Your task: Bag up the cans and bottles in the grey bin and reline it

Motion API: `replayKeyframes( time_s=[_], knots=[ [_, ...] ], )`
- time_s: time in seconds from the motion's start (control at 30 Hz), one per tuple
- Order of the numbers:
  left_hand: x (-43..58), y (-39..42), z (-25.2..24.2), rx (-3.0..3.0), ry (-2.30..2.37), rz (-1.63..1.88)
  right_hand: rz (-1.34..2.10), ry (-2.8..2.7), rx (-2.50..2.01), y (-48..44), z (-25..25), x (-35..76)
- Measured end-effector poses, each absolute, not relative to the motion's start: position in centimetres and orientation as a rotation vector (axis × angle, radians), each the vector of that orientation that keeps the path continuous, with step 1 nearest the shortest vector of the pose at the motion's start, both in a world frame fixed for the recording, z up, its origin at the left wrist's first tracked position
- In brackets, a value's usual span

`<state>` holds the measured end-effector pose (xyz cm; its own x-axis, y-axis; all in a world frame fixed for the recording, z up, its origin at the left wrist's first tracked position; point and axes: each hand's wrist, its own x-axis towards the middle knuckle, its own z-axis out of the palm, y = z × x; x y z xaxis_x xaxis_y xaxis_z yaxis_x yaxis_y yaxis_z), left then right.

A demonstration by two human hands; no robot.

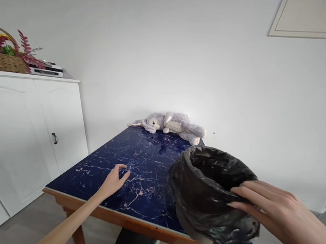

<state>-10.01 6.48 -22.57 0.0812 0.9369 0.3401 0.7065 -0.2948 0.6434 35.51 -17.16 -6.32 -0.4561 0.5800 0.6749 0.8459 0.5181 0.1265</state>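
Brightly lit wall (171, 52) (edges stretched).

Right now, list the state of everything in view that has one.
Bin: lined with black bag, mouth open
Right grip: closed on the bin's edge
Left grip: open, holding nothing
Plush rabbit: lying on its side
Cabinet doors: shut
Wall panel: shut
Basket: holding plants

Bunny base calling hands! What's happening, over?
Left grip empty, above table. Right grip holding bag-lined bin. Plush bunny at far edge, apart from bin.
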Motion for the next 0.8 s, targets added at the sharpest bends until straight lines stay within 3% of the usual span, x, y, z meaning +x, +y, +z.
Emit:
replayKeyframes(
  time_s=[0.33,0.57,0.67,0.8],
  knots=[
    [-10.9,7.3,-24.6,2.253,1.607,0.979,-0.748,-2.129,-1.358,-15.0,-9.3,41.9],
    [-10.6,6.9,-24.6,2.364,1.587,0.956,-0.711,-1.952,-1.285,-16.9,-8.8,36.5],
    [-10.2,6.6,-24.6,2.419,1.595,0.898,-0.486,-1.996,-1.037,-17.9,-10.6,31.6],
    [-9.7,6.1,-24.6,2.476,1.595,0.808,0.176,-2.159,-1.007,-15.6,-16.2,25.8]
  ],
)
